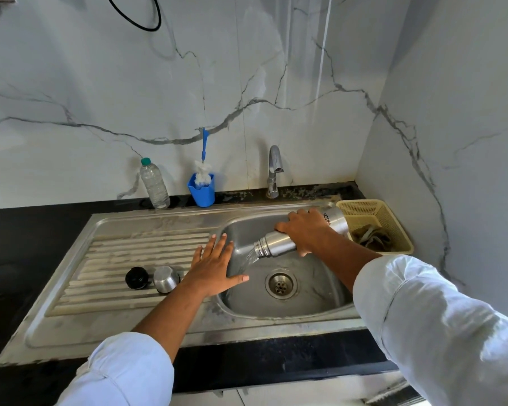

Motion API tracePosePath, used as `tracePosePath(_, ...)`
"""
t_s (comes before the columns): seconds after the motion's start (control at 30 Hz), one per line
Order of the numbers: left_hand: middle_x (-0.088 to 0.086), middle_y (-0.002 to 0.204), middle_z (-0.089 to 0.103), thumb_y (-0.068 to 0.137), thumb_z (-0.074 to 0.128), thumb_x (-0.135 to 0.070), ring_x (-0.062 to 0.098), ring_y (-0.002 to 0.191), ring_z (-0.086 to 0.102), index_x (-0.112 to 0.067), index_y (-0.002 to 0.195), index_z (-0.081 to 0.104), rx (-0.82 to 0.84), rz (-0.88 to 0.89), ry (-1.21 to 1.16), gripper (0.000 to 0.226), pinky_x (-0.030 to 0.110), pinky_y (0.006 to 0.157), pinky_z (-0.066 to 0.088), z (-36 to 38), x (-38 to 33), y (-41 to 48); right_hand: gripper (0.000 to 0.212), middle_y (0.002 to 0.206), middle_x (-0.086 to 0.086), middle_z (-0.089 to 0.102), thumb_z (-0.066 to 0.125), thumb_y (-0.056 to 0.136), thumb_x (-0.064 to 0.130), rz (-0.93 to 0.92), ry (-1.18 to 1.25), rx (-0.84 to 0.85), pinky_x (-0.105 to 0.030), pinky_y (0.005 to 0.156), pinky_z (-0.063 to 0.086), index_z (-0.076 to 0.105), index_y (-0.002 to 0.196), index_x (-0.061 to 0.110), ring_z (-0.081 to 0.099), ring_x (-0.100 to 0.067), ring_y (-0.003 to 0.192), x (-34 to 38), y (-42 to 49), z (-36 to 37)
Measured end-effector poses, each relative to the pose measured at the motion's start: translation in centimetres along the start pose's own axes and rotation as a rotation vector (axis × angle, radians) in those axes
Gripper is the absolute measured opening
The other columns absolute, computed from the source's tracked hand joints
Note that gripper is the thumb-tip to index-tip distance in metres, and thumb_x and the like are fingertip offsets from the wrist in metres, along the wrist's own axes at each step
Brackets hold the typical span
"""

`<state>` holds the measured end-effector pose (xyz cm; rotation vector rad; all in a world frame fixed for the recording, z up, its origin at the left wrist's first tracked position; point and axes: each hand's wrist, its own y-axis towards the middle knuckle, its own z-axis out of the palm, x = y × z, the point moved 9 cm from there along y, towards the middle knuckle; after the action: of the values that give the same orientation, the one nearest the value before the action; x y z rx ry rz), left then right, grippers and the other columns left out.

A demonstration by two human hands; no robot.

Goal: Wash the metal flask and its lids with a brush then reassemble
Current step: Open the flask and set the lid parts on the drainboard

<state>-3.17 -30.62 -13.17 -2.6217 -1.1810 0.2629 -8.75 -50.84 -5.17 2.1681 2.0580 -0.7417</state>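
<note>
Metal flask tipped mouth-down over sink, water pouring out; right hand grips its middle. Left hand lies flat, fingers spread, on sink rim. Steel lid and black lid just left of its wrist, brush well beyond its fingertips.

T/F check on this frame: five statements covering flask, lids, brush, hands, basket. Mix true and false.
1. The right hand grips the metal flask tilted, with water pouring from its mouth into the sink. True.
2. The left hand holds the brush. False: the brush stands in the blue cup by the wall; the left hand is open and holds nothing.
3. The black lid and metal cap lie on the drainboard. True.
4. A lid is screwed onto the flask. False: its threaded mouth is bare.
5. The yellow basket sits left of the sink. False: the basket is at the sink's right.
</note>
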Motion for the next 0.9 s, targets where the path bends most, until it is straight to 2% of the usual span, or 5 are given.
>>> tracePosePath(0.33,0.001,0.169,-0.027,0.088,0.044,-0.083,0.026,0.155,-0.028,-0.023,0.165,-0.009,-0.015,-0.006,-0.008,0.111,0.052,0.126,-0.009,-0.7,-0.5,0.9,0.075,0.145,-0.013,0.047,0.078,0.086,0.032,-0.031,-0.121,-0.077,-0.051,0.109,0.036,0.038,0.149,0.037,0.046,-0.034,0.134,0.0,0.8,-1.6)
tracePosePath(0.7,0.001,0.17,-0.026,0.087,0.047,-0.083,0.025,0.156,-0.026,-0.023,0.165,-0.008,-0.02,-0.002,0.001,0.114,0.052,0.127,-0.008,-1.3,0.0,1.9,0.072,0.138,-0.011,0.051,0.075,0.088,0.035,-0.071,-0.222,-0.134,-0.048,0.107,0.037,0.037,0.148,0.038,0.047,-0.032,0.129,0.4,2.2,-2.2)
tracePosePath(0.8,0.002,0.17,-0.025,0.086,0.053,-0.081,0.027,0.156,-0.024,-0.022,0.166,-0.004,-0.001,-0.015,-0.023,0.114,0.053,0.127,-0.006,-1.0,0.4,1.8,0.075,0.14,-0.012,0.051,0.078,0.086,0.035,-0.036,-0.094,-0.12,-0.05,0.107,0.039,0.037,0.149,0.036,0.048,-0.033,0.129,0.0,2.9,-2.0)
tracePosePath(0.87,0.003,0.172,-0.016,0.085,0.057,-0.079,0.028,0.159,-0.014,-0.023,0.166,0.004,0.004,-0.052,-0.087,0.113,0.052,0.128,0.001,-1.0,1.0,1.8,0.081,0.135,-0.008,0.056,0.083,0.077,0.039,0.003,0.148,-0.096,-0.053,0.103,0.042,0.04,0.145,0.036,0.053,-0.032,0.124,-0.3,3.5,-1.7)
tracePosePath(0.9,0.004,0.174,-0.006,0.084,0.06,-0.079,0.03,0.16,-0.005,-0.024,0.166,0.01,0.005,-0.073,-0.158,0.111,0.052,0.128,0.008,-1.1,1.1,1.7,0.081,0.13,-0.005,0.06,0.085,0.072,0.041,0.021,0.286,-0.097,-0.052,0.1,0.045,0.043,0.142,0.036,0.057,-0.03,0.119,-0.4,3.8,-1.6)
